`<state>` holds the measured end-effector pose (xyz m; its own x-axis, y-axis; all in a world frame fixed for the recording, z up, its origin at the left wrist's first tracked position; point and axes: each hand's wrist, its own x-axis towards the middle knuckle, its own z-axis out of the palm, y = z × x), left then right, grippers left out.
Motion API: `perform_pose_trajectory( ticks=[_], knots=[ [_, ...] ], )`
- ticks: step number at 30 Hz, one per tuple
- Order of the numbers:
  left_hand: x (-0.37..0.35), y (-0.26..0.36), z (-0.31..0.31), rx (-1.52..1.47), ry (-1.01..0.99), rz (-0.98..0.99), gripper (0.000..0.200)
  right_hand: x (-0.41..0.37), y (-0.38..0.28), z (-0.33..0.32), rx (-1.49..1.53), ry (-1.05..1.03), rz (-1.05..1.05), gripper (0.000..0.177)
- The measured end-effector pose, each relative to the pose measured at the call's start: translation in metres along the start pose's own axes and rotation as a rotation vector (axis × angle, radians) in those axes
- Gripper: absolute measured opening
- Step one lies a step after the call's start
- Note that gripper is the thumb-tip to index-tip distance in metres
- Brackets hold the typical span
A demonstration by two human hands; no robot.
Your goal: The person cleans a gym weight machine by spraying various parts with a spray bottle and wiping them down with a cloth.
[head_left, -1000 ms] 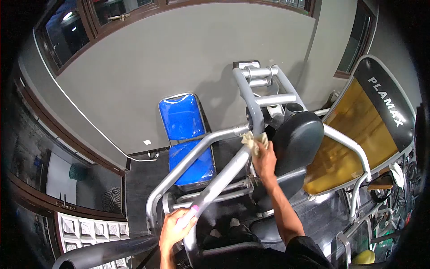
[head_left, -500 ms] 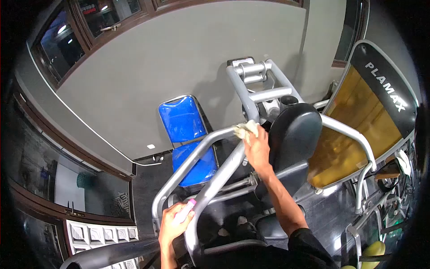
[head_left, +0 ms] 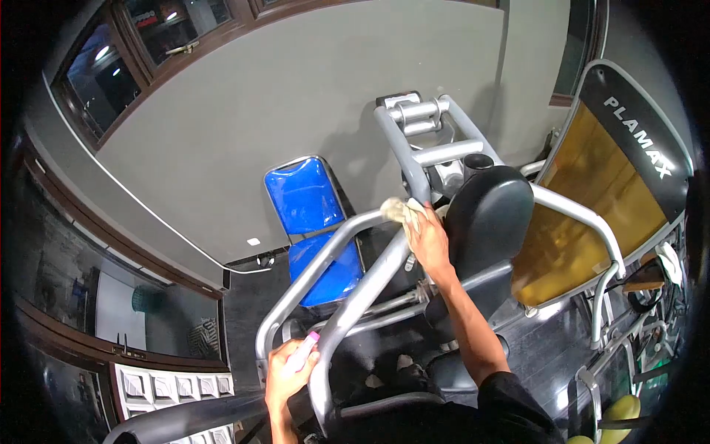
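Observation:
My right hand (head_left: 429, 240) grips a crumpled cream cloth (head_left: 403, 212), pressed on the grey tube frame (head_left: 362, 292) of a gym machine where two tubes meet. My left hand (head_left: 287, 372) is wrapped round a small white bottle with a pink cap (head_left: 303, 351), held between the machine's two lower tubes. Just right of my right hand stands the machine's black back pad (head_left: 492, 222). The black seat (head_left: 455, 372) shows below it, partly hidden by my forearm.
A blue folding chair (head_left: 303, 196) stands by the grey wall behind the tubes. At the right is a tinted PLAMAX panel (head_left: 569, 229), with more gym equipment (head_left: 629, 355) beside it. A thick black padded bar (head_left: 188, 418) reaches across the lower left, near white patterned blocks (head_left: 174, 386).
The cloth shifts slightly left along the tube joint in my right hand, its end smeared by motion. My left hand keeps the bottle almost in place. The view moves a little.

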<state>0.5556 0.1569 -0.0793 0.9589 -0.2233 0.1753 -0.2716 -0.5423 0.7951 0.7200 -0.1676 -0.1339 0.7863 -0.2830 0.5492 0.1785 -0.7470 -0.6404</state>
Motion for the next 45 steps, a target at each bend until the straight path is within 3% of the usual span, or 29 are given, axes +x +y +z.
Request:
perform_pose_trajectory(
  ticks=[2,3,5,6,7,8,10,12,14,16,17,20,22,24,26,28,29,30,31,36,38,40,42,45],
  knots=[
    [-0.003,-0.001,-0.001,0.002,0.013,0.02,0.015,-0.017,0.009,0.015,-0.087,-0.084,-0.262,0.023],
    [-0.005,-0.002,-0.001,-0.018,0.012,-0.009,0.015,-0.035,-0.012,0.014,0.01,-0.148,-0.217,0.026],
    [-0.003,-0.002,0.0,-0.019,0.021,-0.003,0.015,-0.093,-0.025,0.042,0.097,-0.31,-0.47,0.028],
    [-0.002,-0.003,0.0,-0.022,0.02,-0.002,0.015,-0.124,-0.046,0.04,0.492,-0.456,-0.282,0.031],
    [-0.002,-0.005,0.0,-0.039,0.015,-0.014,0.014,-0.13,-0.073,0.014,0.27,-0.444,-0.571,0.035],
    [-0.001,-0.006,-0.001,-0.053,0.011,-0.028,0.014,-0.16,-0.051,0.035,0.477,-0.539,-0.658,0.033],
    [-0.001,-0.007,-0.003,-0.061,0.011,-0.022,0.014,-0.134,-0.042,0.017,0.323,-0.405,-0.825,0.03],
    [-0.004,-0.01,-0.003,-0.073,0.02,-0.019,0.013,-0.121,0.006,0.027,0.288,-0.502,-0.35,0.029],
    [-0.007,-0.013,-0.001,-0.061,0.034,-0.013,0.013,-0.077,0.014,0.019,0.358,-0.012,-0.254,0.03],
    [-0.012,-0.015,0.002,-0.072,0.041,-0.029,0.014,-0.063,0.027,0.028,0.338,0.216,0.205,0.03],
    [-0.013,-0.016,0.004,-0.079,0.052,-0.044,0.014,-0.074,0.043,0.048,0.267,0.274,0.252,0.032],
    [-0.013,-0.009,0.001,-0.068,0.05,-0.075,0.014,-0.122,-0.01,0.056,0.418,0.183,-0.032,0.041],
    [-0.012,-0.013,-0.002,-0.063,0.07,-0.072,0.015,-0.151,-0.034,0.054,0.492,0.104,-0.275,0.037],
    [-0.011,-0.014,-0.005,-0.046,0.074,-0.041,0.014,-0.162,-0.011,0.053,0.316,-0.151,-0.527,0.041],
    [-0.008,-0.013,-0.004,-0.033,0.062,-0.021,0.014,-0.133,0.005,0.04,0.165,-0.138,-0.624,0.04],
    [-0.007,-0.011,-0.002,-0.022,0.091,-0.005,0.013,-0.094,0.0,0.034,0.259,0.041,-0.625,0.025],
    [-0.007,-0.011,-0.002,-0.023,0.094,-0.003,0.013,-0.074,-0.007,0.028,0.205,0.091,-0.461,0.021],
    [-0.008,-0.012,-0.001,-0.04,0.097,-0.013,0.012,-0.06,-0.022,0.026,0.597,0.009,0.034,0.025],
    [-0.011,-0.012,-0.001,-0.056,0.102,-0.026,0.012,-0.04,-0.012,0.019,0.053,0.041,-0.177,0.027],
    [-0.022,-0.013,-0.005,-0.069,0.12,-0.058,0.013,0.002,-0.028,0.02,-0.322,-0.038,-0.26,0.022],
    [-0.028,-0.018,-0.006,-0.098,0.107,-0.119,0.014,0.006,-0.027,0.036,-0.384,-0.616,-0.181,0.026],
    [-0.03,-0.017,-0.006,-0.1,0.123,-0.111,0.014,0.001,-0.059,0.04,-0.509,-0.802,-0.193,0.031],
    [-0.03,-0.016,-0.005,-0.101,0.131,-0.097,0.014,-0.01,-0.077,0.052,-0.296,-1.155,-0.343,0.034],
    [-0.028,-0.019,-0.006,-0.087,0.196,-0.042,0.013,-0.059,-0.124,0.077,-0.197,-1.388,-0.516,0.021]
  ],
)
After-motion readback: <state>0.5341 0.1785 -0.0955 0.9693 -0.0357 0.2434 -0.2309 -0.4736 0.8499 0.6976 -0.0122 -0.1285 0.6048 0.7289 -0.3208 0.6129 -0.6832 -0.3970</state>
